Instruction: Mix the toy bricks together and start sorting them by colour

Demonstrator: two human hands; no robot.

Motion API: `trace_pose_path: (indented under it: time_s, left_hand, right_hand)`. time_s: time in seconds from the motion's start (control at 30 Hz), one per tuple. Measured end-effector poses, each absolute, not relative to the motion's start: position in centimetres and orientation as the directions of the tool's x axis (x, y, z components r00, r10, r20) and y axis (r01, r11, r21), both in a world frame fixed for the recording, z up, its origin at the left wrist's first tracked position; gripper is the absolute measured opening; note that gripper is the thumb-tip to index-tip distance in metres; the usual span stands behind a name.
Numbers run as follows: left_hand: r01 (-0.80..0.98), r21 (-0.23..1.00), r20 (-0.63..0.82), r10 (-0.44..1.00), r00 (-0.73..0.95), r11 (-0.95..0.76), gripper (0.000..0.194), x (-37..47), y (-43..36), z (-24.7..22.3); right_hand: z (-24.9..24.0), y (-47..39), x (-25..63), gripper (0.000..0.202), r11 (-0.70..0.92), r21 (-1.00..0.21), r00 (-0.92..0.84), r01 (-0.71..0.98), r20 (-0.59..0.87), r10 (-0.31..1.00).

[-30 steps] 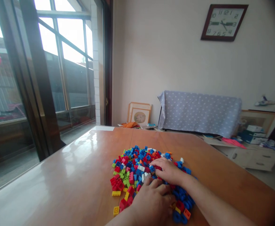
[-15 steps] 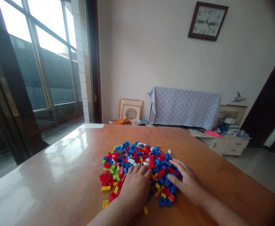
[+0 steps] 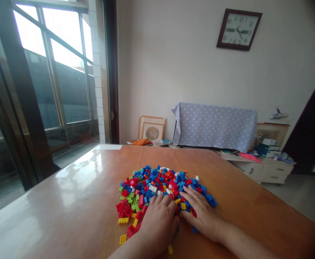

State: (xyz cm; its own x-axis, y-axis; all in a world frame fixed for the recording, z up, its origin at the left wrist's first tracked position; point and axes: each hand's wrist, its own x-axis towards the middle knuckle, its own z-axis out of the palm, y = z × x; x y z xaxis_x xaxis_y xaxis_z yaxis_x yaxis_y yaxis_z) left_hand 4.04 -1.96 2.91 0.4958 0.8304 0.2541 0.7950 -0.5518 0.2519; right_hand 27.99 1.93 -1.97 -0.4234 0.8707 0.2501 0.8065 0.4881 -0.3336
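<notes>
A heap of mixed toy building bricks [image 3: 157, 178] in blue, red, green, yellow, white and orange lies on the wooden table. At its near side, my left hand [image 3: 160, 221] rests back up with its fingers curled down into the bricks. Its fingertips and whatever they hold are hidden. My right hand [image 3: 204, 216] lies over the heap's right part, fingers stretched out and somewhat apart, covering several blue and red bricks. The thumb points towards my left hand, and a small gap separates the two. A yellow brick [image 3: 170, 249] lies on the table just below my left hand.
The glossy wooden table [image 3: 73, 201] extends around the heap, with a white sheet [image 3: 109, 147] at its far edge. Beyond stand a cloth-covered object [image 3: 215, 126], a low cabinet [image 3: 276, 169] and framed pictures [image 3: 152, 129]. Tall windows [image 3: 65, 72] are on the left.
My right hand has moved left and inward over the bricks, closer to my left hand, now covering blue bricks seen before. My left hand stays at the heap's near side. The view has shifted slightly.
</notes>
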Motion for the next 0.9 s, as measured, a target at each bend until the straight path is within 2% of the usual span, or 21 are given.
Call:
trace_pose_path:
  time_s: [0.17,0.33,0.43,0.53,0.63,0.73,0.9]
  left_hand:
    - [0.74,0.252,0.238,0.781,0.577,-0.623,0.017,4.3,-2.3,3.2]
    - [0.693,0.195,0.244,0.718,0.651,-0.694,0.02,4.7,-2.3,2.6]
    - [0.651,0.155,0.256,0.667,0.7,-0.743,0.021,4.9,-2.0,1.9]
    - [0.586,0.168,0.27,0.609,0.746,-0.793,0.022,4.7,-2.1,2.0]
    - [0.537,0.263,0.285,0.596,0.751,-0.802,0.026,4.1,-2.7,3.0]
    - [0.483,0.423,0.339,0.628,0.7,-0.766,0.028,3.5,-2.9,3.7]
    - [0.258,0.749,0.45,0.755,0.477,-0.61,0.029,3.4,-1.7,2.8]
  right_hand:
    - [-2.5,4.9,27.0,0.05,0.492,-0.396,-0.37,0.775,0.347,0.862]
    - [-2.2,7.8,24.6,0.038,0.541,-0.42,-0.347,0.729,0.455,0.82]
    - [-1.4,8.9,22.5,0.036,0.559,-0.437,-0.335,0.705,0.49,0.805]
    - [-0.6,9.0,20.9,0.04,0.554,-0.482,-0.332,0.679,0.471,0.817]
    - [0.1,8.6,20.3,0.047,0.547,-0.544,-0.348,0.636,0.429,0.833]
    - [0.7,7.8,20.8,0.05,0.539,-0.589,-0.308,0.602,0.452,0.837]
    - [1.3,4.6,22.3,0.04,0.6,-0.545,-0.271,0.586,0.565,0.779]
